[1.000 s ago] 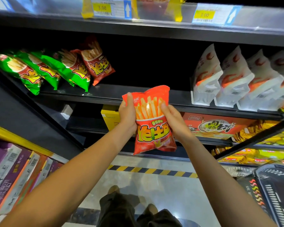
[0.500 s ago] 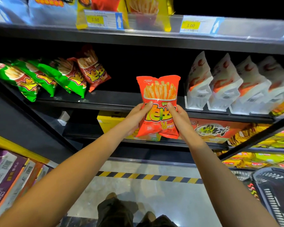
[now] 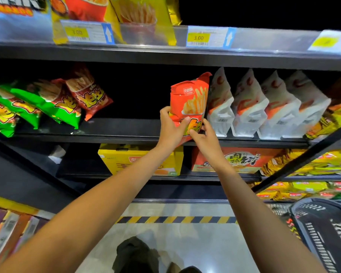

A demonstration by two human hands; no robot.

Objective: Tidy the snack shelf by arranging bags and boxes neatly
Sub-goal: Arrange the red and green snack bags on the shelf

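An orange-red bag of fries snacks (image 3: 191, 99) stands upright on the black middle shelf (image 3: 126, 133), its right side against the first white pouch (image 3: 220, 107). My left hand (image 3: 170, 128) grips the bag's lower left side, thumb across the front. My right hand (image 3: 202, 134) pinches its lower right corner at the shelf's front edge. Further left on the same shelf lean a dark red fries bag (image 3: 89, 93) and several green ones (image 3: 45, 105). A wide dark gap lies between them and the held bag.
A row of white pouches (image 3: 264, 109) fills the shelf's right part. Above, bags stand behind price tags (image 3: 87, 32). Below sit a yellow box (image 3: 138, 160) and a red box (image 3: 236, 158). A black basket (image 3: 323, 233) is at lower right, boxes (image 3: 6, 229) at lower left.
Both hands have lifted the orange-red bag up and to the right, from in front of the lower shelf onto the middle shelf beside the white pouches. The bag has turned partly sideways.
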